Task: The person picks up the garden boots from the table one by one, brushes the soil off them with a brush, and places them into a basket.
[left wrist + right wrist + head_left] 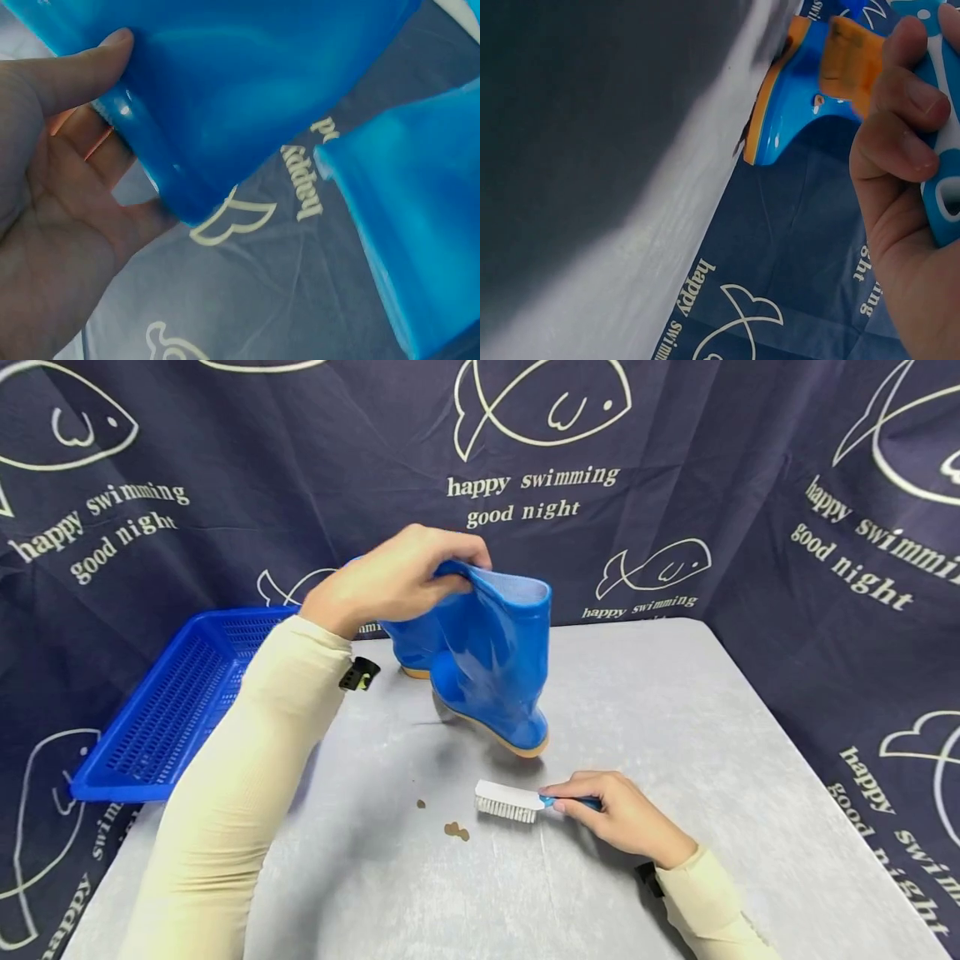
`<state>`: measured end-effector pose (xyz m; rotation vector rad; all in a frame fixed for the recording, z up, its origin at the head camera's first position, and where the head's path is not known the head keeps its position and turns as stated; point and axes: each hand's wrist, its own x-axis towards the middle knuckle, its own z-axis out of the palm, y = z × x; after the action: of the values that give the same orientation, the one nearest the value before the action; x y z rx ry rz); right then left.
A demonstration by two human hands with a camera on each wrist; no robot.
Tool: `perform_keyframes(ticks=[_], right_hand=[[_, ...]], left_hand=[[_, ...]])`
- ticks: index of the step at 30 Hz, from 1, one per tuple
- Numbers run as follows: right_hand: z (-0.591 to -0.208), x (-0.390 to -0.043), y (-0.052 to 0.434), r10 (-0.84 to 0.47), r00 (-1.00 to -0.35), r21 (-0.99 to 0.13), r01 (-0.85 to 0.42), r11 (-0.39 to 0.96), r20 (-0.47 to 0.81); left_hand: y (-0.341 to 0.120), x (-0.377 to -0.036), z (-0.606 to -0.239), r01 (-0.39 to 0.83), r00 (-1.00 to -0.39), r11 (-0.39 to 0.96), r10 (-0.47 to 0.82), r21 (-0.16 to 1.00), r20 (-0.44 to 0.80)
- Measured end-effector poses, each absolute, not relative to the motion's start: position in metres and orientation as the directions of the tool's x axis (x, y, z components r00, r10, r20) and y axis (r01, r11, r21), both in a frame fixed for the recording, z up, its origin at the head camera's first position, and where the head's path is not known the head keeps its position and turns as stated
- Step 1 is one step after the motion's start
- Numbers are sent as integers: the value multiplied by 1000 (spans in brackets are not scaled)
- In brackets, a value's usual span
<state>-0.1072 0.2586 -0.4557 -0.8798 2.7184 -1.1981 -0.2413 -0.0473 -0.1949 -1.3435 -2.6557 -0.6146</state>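
A blue rain boot [498, 652] with a tan sole hangs tilted over the table, held at its top rim by my left hand [408, 578]. In the left wrist view the thumb [112, 56] lies on the outside of the shaft, with the other fingers behind the rim. My right hand [618, 814] grips the blue handle of a scrub brush [510, 800], its white bristles facing down below the boot. A second blue boot [408, 643] stands behind the first, partly hidden by it. The right wrist view shows a brown speck on a boot [795, 112].
A blue plastic basket [135, 768] sits at the table's left, partly behind my left arm. Several brown bits [456, 832] lie on the grey table [645, 693] left of the brush. Dark blue cloth [360, 460] printed with fish hangs behind and around the table.
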Motion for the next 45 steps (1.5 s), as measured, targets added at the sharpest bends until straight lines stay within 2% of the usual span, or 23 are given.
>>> perform_keyframes(ticks=[4,15,18,24,28,30,33,36,40,45], right_hand=[[-457,-110,254,-519,-834,-684,-491,540,189],[-462,-115,244,-529,-828,-711,-486,508,189],[-462,-116,241,-522,-828,-715,-491,498,205],[-462,-118,238,-508,-833,-718,-491,493,221],[-461,-123,231,-519,-825,-718,-500,484,224],[-461,-126,228,-527,-820,-719,-503,480,222],[-461,-127,227,-534,-818,-720,-502,479,215],[-461,-128,228,-536,-820,-722,-494,485,201],[-461,-130,229,-533,-821,-714,-497,494,203],[-460,-127,233,-536,-805,-672,-545,501,254]], left_hand=[[-70,-239,-182,797,-605,540,708,272,365],[-134,-229,-131,748,-622,655,634,108,459],[-157,-229,-121,697,-646,714,584,68,493],[-203,-235,-108,536,-749,844,467,15,469],[-235,-241,-103,482,-757,875,436,-34,487],[-250,-242,-103,483,-743,873,452,-73,494],[-266,-240,-104,468,-744,870,483,-156,461],[-280,-239,-108,413,-806,885,466,-217,365],[-303,-241,-118,355,-880,916,395,-189,263],[-329,-244,-128,371,-873,909,411,-192,262]])
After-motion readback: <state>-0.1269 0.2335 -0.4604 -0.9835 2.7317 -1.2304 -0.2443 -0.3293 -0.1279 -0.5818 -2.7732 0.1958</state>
